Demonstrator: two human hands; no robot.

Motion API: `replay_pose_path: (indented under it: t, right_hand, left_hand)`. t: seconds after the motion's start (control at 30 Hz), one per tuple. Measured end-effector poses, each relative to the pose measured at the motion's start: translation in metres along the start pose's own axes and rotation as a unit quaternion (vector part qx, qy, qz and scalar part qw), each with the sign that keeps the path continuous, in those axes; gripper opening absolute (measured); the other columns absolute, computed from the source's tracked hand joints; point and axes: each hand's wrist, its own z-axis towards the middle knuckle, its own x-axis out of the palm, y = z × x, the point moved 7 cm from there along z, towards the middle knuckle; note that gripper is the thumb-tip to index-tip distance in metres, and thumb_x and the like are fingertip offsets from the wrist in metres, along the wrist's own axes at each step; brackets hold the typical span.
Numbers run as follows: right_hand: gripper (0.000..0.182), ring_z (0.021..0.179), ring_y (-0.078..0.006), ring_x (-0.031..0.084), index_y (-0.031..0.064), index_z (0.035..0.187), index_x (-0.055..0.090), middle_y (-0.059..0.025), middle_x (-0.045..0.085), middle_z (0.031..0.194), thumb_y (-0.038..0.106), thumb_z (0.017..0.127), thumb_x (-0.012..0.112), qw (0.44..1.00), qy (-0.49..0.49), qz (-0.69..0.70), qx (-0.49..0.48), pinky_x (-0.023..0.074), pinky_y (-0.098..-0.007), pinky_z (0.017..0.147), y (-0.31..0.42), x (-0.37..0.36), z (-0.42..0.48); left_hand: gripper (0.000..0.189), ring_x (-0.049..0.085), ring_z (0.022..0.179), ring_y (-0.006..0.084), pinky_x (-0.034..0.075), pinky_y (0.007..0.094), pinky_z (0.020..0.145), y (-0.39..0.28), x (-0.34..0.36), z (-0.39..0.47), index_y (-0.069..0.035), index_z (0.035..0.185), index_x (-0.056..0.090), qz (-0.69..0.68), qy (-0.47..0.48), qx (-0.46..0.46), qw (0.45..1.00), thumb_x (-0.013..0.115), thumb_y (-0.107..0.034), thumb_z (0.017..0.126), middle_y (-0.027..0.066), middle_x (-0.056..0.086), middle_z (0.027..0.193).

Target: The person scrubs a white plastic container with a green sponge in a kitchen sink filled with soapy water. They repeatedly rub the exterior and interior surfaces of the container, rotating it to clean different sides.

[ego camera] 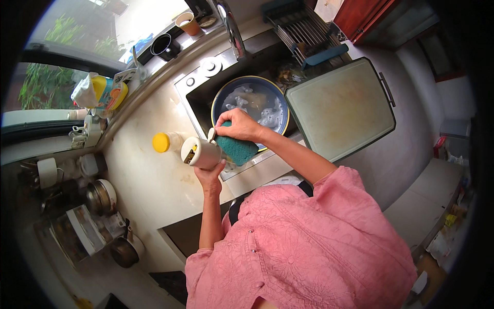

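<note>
My left hand [210, 174] grips a white lidded container [206, 154] from below, tilted over the counter just left of the sink. Its small white flap lid stands up, and something yellow and dark shows at its round end. My right hand [239, 125] holds a green scouring pad [237, 148] and touches the raised flap with its fingertips. Behind both hands, a blue basin with a yellow rim [286, 104] sits in the sink, holding soapy water. A clear jar with a yellow lid [161, 142] stands on the counter close to the container.
A large cutting board [343, 110] lies across the sink's right side. Beyond the basin are a metal drying rack [305, 29] and a chrome faucet [232, 33]. A black mug [165, 46] stands on the window ledge. Pots and a saucepan [125, 251] occupy the left.
</note>
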Motion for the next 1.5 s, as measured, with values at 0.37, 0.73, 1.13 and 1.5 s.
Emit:
replay_pose_path:
  t: [0.37, 0.73, 1.13, 1.5]
  right_hand:
    - [0.030, 0.083, -0.0328, 0.070, 0.0025, 0.091, 0.075, -0.0199, 0.071, 0.084, 0.023, 0.070, 0.071, 0.990, 0.060, -0.126, 0.005, 0.0534, -0.0374, 0.077, 0.027, 0.017, -0.009]
    - [0.021, 0.117, -0.0366, 0.061, 0.0032, 0.098, 0.072, -0.0254, 0.064, 0.124, 0.010, 0.077, 0.071, 0.972, 0.046, -0.177, -0.146, 0.0459, -0.0407, 0.100, 0.025, 0.025, -0.023]
    - [0.013, 0.098, -0.0316, 0.060, 0.0079, 0.086, 0.072, -0.0107, 0.060, 0.102, 0.004, 0.074, 0.076, 0.961, -0.080, -0.166, -0.208, 0.0494, -0.0376, 0.085, 0.043, 0.009, -0.044]
    - [0.013, 0.083, -0.0301, 0.057, 0.0118, 0.088, 0.068, -0.0073, 0.059, 0.090, 0.008, 0.078, 0.075, 0.911, -0.007, -0.237, -0.338, 0.0472, -0.0402, 0.072, 0.068, 0.053, -0.046]
  left_hand:
    - [0.074, 0.060, 0.110, 0.0227, 0.052, 0.0366, 0.093, -0.002, 0.000, 0.000, 0.000, 0.128, 0.048, -0.012, -0.001, -0.005, 1.000, 0.085, 0.006, 0.064, 0.0110, 0.059, 0.120]
    - [0.081, 0.058, 0.114, 0.0232, 0.049, 0.0372, 0.098, -0.001, -0.003, 0.005, -0.003, 0.132, 0.045, 0.044, 0.015, 0.023, 0.999, 0.087, 0.001, 0.062, 0.0108, 0.057, 0.124]
    - [0.075, 0.060, 0.108, 0.0210, 0.052, 0.0347, 0.092, -0.018, -0.007, 0.023, -0.004, 0.129, 0.047, 0.030, -0.018, 0.049, 0.998, 0.086, 0.000, 0.064, 0.0085, 0.057, 0.121]
    - [0.069, 0.061, 0.106, 0.0193, 0.052, 0.0339, 0.091, -0.014, 0.000, 0.020, -0.005, 0.125, 0.052, -0.012, 0.013, -0.002, 1.000, 0.081, 0.003, 0.062, 0.0054, 0.059, 0.116]
